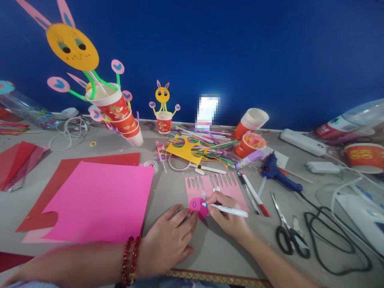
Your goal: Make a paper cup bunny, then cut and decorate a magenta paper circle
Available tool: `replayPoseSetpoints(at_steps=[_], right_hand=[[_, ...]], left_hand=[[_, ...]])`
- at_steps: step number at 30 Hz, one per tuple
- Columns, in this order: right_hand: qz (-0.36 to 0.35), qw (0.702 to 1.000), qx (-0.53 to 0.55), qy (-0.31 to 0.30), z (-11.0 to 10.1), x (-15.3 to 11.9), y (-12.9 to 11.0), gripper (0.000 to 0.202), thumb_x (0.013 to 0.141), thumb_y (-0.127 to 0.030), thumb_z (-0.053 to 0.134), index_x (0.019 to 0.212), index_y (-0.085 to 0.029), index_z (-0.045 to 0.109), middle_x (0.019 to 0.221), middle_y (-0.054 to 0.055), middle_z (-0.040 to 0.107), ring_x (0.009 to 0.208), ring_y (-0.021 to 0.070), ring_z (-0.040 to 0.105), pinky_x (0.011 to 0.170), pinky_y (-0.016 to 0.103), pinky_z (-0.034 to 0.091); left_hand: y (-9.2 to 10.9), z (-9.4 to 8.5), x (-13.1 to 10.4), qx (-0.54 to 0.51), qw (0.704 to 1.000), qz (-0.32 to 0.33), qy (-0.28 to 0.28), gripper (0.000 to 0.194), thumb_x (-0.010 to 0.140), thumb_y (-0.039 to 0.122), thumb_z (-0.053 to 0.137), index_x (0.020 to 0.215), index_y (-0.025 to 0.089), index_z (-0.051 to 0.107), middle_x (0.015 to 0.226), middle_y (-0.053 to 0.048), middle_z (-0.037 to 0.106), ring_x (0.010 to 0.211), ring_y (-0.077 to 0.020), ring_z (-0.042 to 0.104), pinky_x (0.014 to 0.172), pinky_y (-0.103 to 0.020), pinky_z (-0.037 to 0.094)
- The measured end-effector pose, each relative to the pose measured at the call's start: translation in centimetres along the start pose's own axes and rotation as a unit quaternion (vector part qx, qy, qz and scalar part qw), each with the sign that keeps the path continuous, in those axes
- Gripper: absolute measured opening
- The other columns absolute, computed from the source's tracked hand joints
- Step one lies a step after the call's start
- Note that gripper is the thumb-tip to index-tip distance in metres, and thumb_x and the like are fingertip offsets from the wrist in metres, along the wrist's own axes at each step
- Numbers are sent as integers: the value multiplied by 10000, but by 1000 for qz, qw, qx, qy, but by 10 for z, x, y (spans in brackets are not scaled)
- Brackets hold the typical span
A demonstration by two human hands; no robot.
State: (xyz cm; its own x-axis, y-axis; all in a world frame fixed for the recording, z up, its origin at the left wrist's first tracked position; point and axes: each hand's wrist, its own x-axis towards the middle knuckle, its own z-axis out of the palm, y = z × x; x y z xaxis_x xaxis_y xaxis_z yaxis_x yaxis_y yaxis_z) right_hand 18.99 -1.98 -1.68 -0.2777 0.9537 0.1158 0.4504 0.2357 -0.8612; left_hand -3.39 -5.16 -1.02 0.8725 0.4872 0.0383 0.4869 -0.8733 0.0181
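Observation:
A small magenta paper circle lies over the lower left part of a light pink sheet with leaf-shaped cutouts along its top. It bears a drawn blue oval on its left side. My left hand rests palm down with its fingers spread, the fingertips at the circle's lower left edge. Between the fingers of my right hand is a white marker, its blue tip at the circle right of the oval.
Large pink and red sheets lie left. Scissors, a blue glue gun and its black cable lie right. Behind are pipe cleaners, a yellow paper scrap, paper cups and cup figures with yellow faces.

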Motion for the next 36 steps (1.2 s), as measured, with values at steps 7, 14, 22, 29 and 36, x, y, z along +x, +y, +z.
replayPoseSetpoints(at_steps=[7,14,22,29,36], right_hand=[[1,1000,5,-6,-1,0,-2,136,788,-144,481,675,-206,526,571,-33,513,496,118,422,486,232,315],[-14,1000,5,-1,-2,1,-3,145,784,-137,471,661,-209,501,565,-40,488,498,113,415,489,230,318],[-18,1000,9,2,-1,1,-3,150,779,-131,471,653,-209,493,564,-44,478,492,111,401,487,231,308],[-12,1000,20,6,-1,1,-4,146,765,-132,472,644,-212,486,554,-47,463,489,113,391,481,229,304],[-10,1000,11,20,-1,-1,-1,163,763,-118,457,632,-211,484,554,-44,467,494,113,408,488,230,312]], left_hand=[[-1,-2,0,4,1000,1,1,460,972,490,424,1151,144,668,1379,-92,547,1250,-262,429,1091,-439,224],[-1,0,0,4,1000,-1,-1,462,973,491,420,1168,151,663,1386,-92,544,1254,-261,428,1087,-436,235],[0,0,1,5,1000,0,3,465,975,490,416,1177,148,657,1381,-86,547,1249,-257,427,1090,-435,223],[0,1,-1,5,1000,-1,4,461,970,495,420,1160,155,666,1375,-98,550,1256,-257,430,1093,-437,222],[0,1,0,0,1000,0,4,466,980,486,406,1146,139,669,1382,-89,544,1253,-264,426,1096,-441,212]])
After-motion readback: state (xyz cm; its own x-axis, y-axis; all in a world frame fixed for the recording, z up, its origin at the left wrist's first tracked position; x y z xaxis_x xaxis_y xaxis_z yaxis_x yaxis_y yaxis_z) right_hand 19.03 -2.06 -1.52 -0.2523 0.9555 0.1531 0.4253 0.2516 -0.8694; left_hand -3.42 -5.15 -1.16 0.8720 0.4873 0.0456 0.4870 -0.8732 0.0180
